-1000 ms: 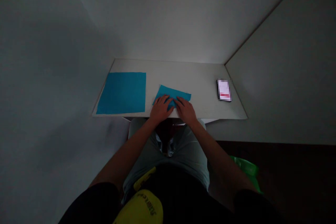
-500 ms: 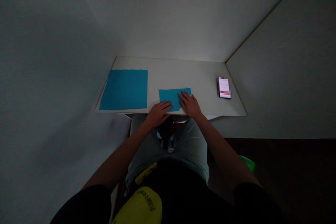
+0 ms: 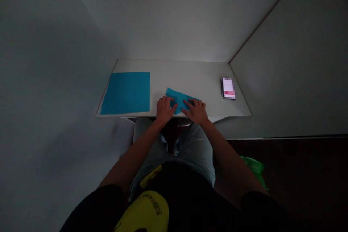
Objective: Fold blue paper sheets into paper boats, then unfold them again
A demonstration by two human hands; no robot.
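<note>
A small folded piece of blue paper point(image 3: 179, 98) lies at a slant near the front edge of the white desk point(image 3: 190, 72). My left hand point(image 3: 164, 110) rests at its left end, the fingertips on the paper and the thumb spread apart from them. On the right end lies my right hand point(image 3: 198, 111), its fingers spread over the sheet and its thumb pointing inward. Parts of the folded paper are covered by both hands. To the left, a larger flat sheet of blue paper point(image 3: 126, 92) lies on the desk.
A phone point(image 3: 228, 88) with a lit, blurred screen is at the desk's right side. Walls point(image 3: 168, 18) close in the desk at the back and on both sides. Below on the right, a green plastic object point(image 3: 254, 166) stands near the dark floor.
The folded paper has turned clockwise, from nearly square with the desk edge to slanted. My left hand has moved slightly up and its fingers now point more forward; both thumbs are spread inward.
</note>
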